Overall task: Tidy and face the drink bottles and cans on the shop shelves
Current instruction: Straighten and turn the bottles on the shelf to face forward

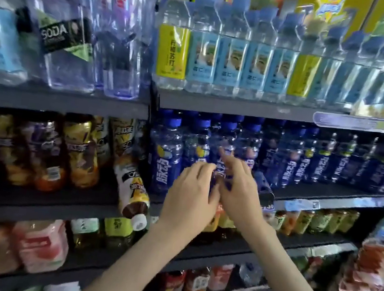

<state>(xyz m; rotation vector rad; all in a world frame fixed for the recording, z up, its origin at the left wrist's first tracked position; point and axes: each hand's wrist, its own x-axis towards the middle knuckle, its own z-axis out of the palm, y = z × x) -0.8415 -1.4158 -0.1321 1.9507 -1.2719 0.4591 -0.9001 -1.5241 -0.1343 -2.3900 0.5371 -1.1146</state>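
A row of dark blue drink bottles stands on the middle right shelf [328, 198]. My left hand [190, 195] and my right hand [239, 190] both grip one blue bottle [219, 170] near the front of that row, the fingers curled round its label. Another blue bottle [165, 156] stands just left of it. A blue bottle [264, 184] lies on its side right of my right hand. On the left shelf a brown-and-yellow bottle [133, 186] has tipped over, its white cap hanging past the shelf edge.
Clear water bottles with light blue and yellow labels [227, 58] fill the shelf above. Large soda and water bottles [64, 37] lean at upper left. Brown tea bottles [79, 150] stand at mid left. Lower shelves hold small juice bottles [300, 218]. Snack packets [371, 274] hang at right.
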